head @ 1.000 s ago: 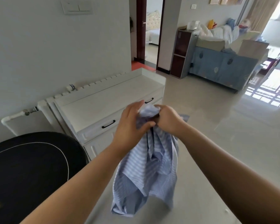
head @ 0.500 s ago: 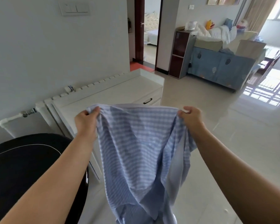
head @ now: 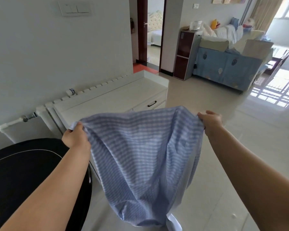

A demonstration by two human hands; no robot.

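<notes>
You hold a light blue and white striped cotton shirt (head: 140, 152) spread wide in the air, its top edge stretched left to right, its body sagging toward you in a loose pouch.

Open tiled floor (head: 240, 139) lay right of and below the right hand (head: 210, 121), so that side was free for passage. On the left, a black table (head: 23, 172) stood close under the left forearm. A white cabinet (head: 115, 99) stood just behind the left hand (head: 75, 137), and a radiator (head: 45, 110) and the wall (head: 57, 55) closed the space beyond. The spread cloth (head: 140, 155) hung between both hands and filled that gap. A blue sofa (head: 227, 69) stood well apart.
</notes>
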